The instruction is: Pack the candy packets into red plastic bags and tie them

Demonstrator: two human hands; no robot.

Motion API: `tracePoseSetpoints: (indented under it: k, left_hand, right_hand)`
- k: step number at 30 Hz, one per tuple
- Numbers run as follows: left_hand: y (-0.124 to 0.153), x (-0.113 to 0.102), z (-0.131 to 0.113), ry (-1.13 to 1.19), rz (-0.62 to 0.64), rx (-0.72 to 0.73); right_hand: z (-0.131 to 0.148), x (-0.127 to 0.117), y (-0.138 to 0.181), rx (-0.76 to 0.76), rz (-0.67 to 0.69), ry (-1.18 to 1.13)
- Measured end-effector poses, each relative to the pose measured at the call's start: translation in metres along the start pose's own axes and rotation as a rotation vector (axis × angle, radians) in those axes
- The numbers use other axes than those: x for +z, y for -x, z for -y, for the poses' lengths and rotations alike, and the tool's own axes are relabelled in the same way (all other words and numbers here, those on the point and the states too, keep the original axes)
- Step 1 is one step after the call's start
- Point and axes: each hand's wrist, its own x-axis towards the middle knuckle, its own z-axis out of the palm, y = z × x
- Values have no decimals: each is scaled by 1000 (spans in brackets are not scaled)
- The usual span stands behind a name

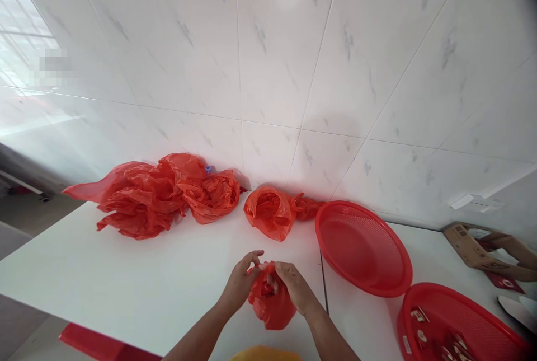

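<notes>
A small red plastic bag (271,305) sits on the white table (138,282) near its front edge, between my two hands. My left hand (242,281) pinches the bag's top from the left, fingers closed on the plastic. My right hand (293,285) grips the same top from the right. What is inside the bag is hidden.
A heap of crumpled red bags (159,196) lies at the back left by the tiled wall. Another open red bag (271,212) sits at the back centre. A red round basket (363,246) leans at the right, and a second red basket (457,322) holds small items. Cardboard pieces (482,249) lie far right.
</notes>
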Motion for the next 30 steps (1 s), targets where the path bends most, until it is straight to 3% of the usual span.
tracePoseSetpoints:
  k: [2,4,7,11,18,20,23,26,30]
  left_hand:
    - [-1,0,2,135,77,-103]
    - [-2,1,3,137,59,-151]
    - [-2,1,1,43,-16,-117]
    - [0,1,-4,-46,12,-49]
    - [3,3,-6,-299,19,-20]
    - [4,-2,-4,-388,52,63]
    - [9,-19,4,-592,137,130]
    - [18,-38,17,-782,225,-15]
    - [29,-48,32,-866,291,-169]
  right_hand:
    - [2,1,0,0,-4,70]
    - [2,2,-2,23,-37,140]
    - [-2,0,-8,31,-172,291]
    - [-7,-3,-13,56,-309,505]
    - [-10,-2,-16,67,-197,145]
    - [-18,-9,-19,50,-269,187]
    - [-42,-32,-22,5,-518,439]
    - [-68,-56,-19,14,-679,572]
    - [-86,-66,-12,44,-645,554]
